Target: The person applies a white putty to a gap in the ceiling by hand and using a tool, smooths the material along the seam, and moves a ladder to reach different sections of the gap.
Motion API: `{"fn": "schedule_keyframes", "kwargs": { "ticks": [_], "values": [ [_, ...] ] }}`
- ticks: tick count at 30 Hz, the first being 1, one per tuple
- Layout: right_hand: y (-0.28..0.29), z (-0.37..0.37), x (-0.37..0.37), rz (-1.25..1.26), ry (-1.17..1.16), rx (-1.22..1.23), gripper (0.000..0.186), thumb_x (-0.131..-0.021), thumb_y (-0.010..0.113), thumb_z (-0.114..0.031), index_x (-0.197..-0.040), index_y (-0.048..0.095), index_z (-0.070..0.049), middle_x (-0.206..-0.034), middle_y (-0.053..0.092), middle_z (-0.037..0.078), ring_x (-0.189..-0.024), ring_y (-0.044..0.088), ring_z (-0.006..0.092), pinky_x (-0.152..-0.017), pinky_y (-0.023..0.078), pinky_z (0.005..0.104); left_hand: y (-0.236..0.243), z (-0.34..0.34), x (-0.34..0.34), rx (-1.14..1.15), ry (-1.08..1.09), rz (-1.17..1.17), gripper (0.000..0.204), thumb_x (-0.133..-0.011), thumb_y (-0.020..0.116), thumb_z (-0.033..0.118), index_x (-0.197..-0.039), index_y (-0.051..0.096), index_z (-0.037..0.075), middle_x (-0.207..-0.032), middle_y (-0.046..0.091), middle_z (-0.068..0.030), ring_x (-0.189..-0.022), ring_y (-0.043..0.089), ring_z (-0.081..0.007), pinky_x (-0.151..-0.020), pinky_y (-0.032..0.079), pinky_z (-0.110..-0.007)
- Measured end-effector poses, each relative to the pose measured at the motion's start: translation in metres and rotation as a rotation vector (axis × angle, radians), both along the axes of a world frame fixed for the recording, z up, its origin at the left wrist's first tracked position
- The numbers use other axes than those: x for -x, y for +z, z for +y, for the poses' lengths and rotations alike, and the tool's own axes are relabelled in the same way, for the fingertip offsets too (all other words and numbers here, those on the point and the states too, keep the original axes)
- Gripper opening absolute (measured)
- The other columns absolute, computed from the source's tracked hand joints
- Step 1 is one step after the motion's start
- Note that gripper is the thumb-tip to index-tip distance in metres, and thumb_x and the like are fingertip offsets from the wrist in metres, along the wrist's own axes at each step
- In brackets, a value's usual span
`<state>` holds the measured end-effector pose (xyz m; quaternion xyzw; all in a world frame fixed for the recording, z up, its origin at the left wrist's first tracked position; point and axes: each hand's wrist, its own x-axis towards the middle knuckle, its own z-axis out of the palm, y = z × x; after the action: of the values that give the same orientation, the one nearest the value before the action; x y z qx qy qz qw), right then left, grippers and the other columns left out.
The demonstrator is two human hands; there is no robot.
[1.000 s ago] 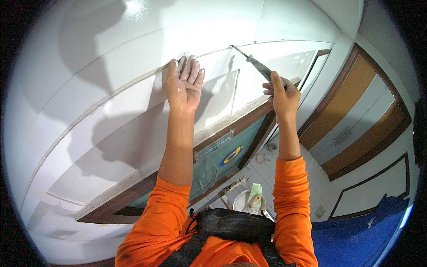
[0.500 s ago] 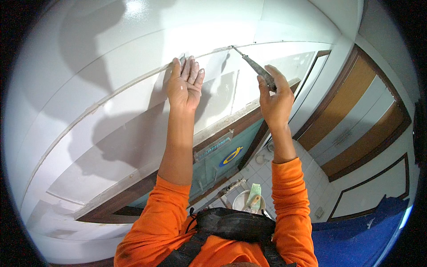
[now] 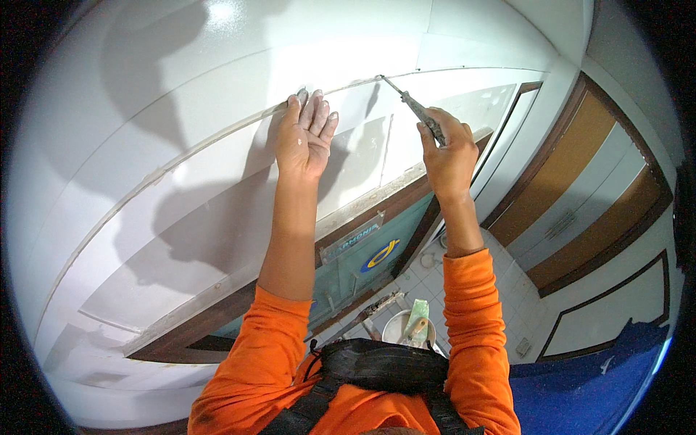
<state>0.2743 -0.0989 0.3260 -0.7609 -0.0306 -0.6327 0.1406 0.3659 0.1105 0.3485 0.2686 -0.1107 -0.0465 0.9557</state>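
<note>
My left hand point(image 3: 306, 138) is raised to the white panelled surface point(image 3: 341, 58), palm showing and fingers nearly straight, with putty-whitened fingertips. A small grey thing point(image 3: 301, 94) shows behind its thumb and index finger, too hidden to name. My right hand point(image 3: 449, 152) grips the dirty grey handle of a slim metal tool point(image 3: 413, 105), much like a screwdriver. The tool's thin tip meets the long seam point(image 3: 362, 80) a little right of my left hand. Shadows fall across the surface to the left.
Below are a teal door point(image 3: 341, 275) in a brown frame, a white bucket point(image 3: 395, 330) with a green board and spatula, and a tiled floor point(image 3: 495, 275). At right stand a brown-and-white door point(image 3: 552, 181) and a blue sheet point(image 3: 573, 391). A black bag point(image 3: 383, 362) is at my chest.
My right hand has shifted left and turned, its back now toward the camera and the tool's handle angled more steeply. My left hand has moved slightly right.
</note>
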Motion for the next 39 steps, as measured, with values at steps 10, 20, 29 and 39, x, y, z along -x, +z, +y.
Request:
{"fn": "schedule_keyframes", "kwargs": {
  "ticks": [10,20,29,39],
  "values": [
    [0.016,0.007,0.009,0.233,0.047,-0.404,0.028,-0.089,0.075,-0.025,-0.102,0.072,0.000,-0.078,0.072,0.018,-0.067,0.072,0.0279,-0.066,0.055,0.0354,-0.002,0.004,-0.004,-0.024,-0.022,-0.028,0.042,-0.101,0.057,0.038,-0.129,0.055,0.006,-0.119,0.067,-0.0060,-0.096,0.065,-0.0132,-0.088,0.055,-0.035],
    [0.016,0.005,0.010,0.238,0.037,-0.321,0.027,-0.089,0.076,-0.023,-0.103,0.071,0.000,-0.084,0.073,0.020,-0.074,0.074,0.0308,-0.069,0.056,0.0370,-0.005,-0.003,0.000,0.087,-0.043,0.004,0.032,-0.099,0.065,0.033,-0.122,0.053,0.013,-0.114,0.063,-0.0049,-0.095,0.063,-0.0143,-0.088,0.055,-0.037],
    [0.017,0.002,0.010,0.216,0.047,-0.268,0.026,-0.089,0.075,-0.023,-0.101,0.071,0.000,-0.082,0.072,0.020,-0.074,0.073,0.0322,-0.069,0.056,0.0374,0.000,-0.005,0.006,0.048,0.041,0.015,0.044,-0.102,0.058,0.032,-0.138,0.049,0.009,-0.121,0.063,-0.0054,-0.097,0.064,-0.0121,-0.093,0.054,-0.036],
    [0.015,0.001,0.009,0.215,0.018,-0.230,0.025,-0.089,0.075,-0.023,-0.101,0.072,-0.002,-0.083,0.073,0.019,-0.075,0.074,0.0318,-0.069,0.057,0.0377,-0.006,-0.003,0.002,0.053,0.011,-0.022,0.029,-0.102,0.057,0.027,-0.124,0.056,0.008,-0.116,0.064,-0.0075,-0.095,0.064,-0.0116,-0.091,0.057,-0.038]
  ]
}}
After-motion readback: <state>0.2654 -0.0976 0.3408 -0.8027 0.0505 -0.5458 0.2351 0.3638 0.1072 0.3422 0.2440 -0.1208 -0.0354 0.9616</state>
